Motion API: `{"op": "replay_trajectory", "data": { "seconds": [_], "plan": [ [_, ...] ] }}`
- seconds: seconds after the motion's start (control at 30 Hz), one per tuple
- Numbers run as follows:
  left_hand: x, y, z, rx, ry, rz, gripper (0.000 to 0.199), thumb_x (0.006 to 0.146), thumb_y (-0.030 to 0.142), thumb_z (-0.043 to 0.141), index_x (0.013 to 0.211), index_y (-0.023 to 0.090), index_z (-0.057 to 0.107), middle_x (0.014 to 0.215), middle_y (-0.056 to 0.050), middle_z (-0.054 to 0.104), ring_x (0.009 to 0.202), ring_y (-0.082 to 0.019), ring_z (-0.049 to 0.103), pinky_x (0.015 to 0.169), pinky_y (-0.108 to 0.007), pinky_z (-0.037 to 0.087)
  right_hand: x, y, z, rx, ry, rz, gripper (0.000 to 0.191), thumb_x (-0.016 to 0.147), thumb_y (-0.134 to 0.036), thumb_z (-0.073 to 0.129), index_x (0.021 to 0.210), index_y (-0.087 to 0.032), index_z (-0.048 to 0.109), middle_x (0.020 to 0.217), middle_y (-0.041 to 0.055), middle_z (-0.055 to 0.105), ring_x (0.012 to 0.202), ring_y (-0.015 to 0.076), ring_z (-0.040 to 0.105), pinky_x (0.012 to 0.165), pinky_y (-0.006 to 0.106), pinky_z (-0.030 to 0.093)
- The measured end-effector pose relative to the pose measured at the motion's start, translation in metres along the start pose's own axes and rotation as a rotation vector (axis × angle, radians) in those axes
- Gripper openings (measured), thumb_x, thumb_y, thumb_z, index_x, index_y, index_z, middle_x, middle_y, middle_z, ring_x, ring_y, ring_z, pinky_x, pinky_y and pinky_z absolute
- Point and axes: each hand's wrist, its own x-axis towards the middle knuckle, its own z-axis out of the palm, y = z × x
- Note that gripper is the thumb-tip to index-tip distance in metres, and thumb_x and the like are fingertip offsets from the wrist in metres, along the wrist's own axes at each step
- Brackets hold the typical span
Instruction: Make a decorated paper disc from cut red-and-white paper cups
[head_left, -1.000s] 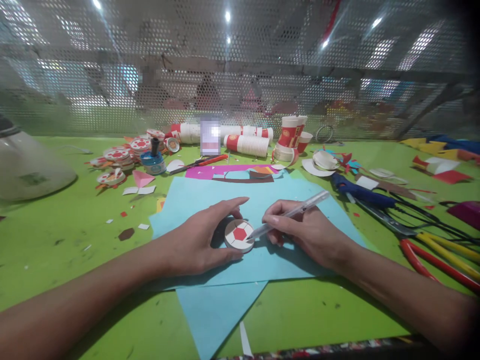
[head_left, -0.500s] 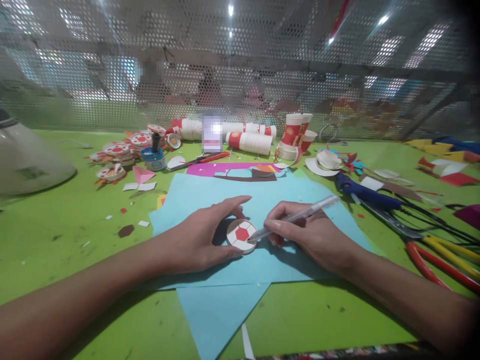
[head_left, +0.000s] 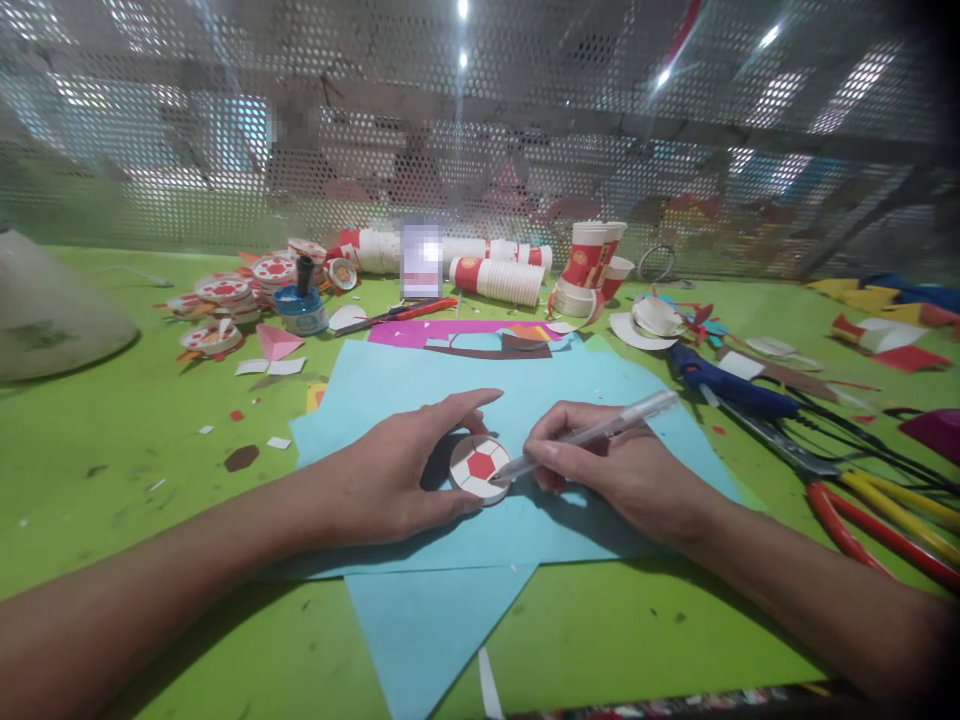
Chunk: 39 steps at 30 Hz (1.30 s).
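A small white disc (head_left: 480,467) with a red hexagon at its centre and thin dark lines running outward lies on light blue paper (head_left: 450,390). My left hand (head_left: 405,465) grips the disc from the left, thumb at its near edge and fingers curved round its far edge. In my right hand (head_left: 600,455) is a clear pen (head_left: 592,432), held in a writing grip from the right. The pen's tip rests at the lower right of the red hexagon, on or just above the disc.
Behind the paper stand paper cups (head_left: 589,262) and a stack of cups on its side (head_left: 499,280). A blue ink bottle (head_left: 301,308) and decorated discs (head_left: 225,290) are at the back left. Scissors (head_left: 832,490) and a blue glue gun (head_left: 731,385) lie on the right.
The view has shifted slightly, so the left-side objects appear a little further left. Both hands keep their grips, and the pen tip has hardly moved on the disc.
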Motion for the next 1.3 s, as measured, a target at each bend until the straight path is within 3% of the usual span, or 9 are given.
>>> {"op": "replay_trajectory", "data": {
  "seconds": [1.3],
  "plan": [
    [-0.0016, -0.0061, 0.0019, 0.048, 0.016, -0.005, 0.074, 0.081, 0.041, 0.062, 0.145, 0.028, 0.025, 0.127, -0.008, 0.057, 0.108, -0.026, 0.058, 0.089, -0.039, 0.048, 0.0, 0.0012, 0.0015, -0.006, 0.022, 0.0, 0.016, 0.083, -0.028, 0.064, 0.072, -0.018, 0.062, 0.058, 0.0003, 0.062, 0.054, 0.0115, 0.053, 0.053, 0.025, 0.044]
  ]
}}
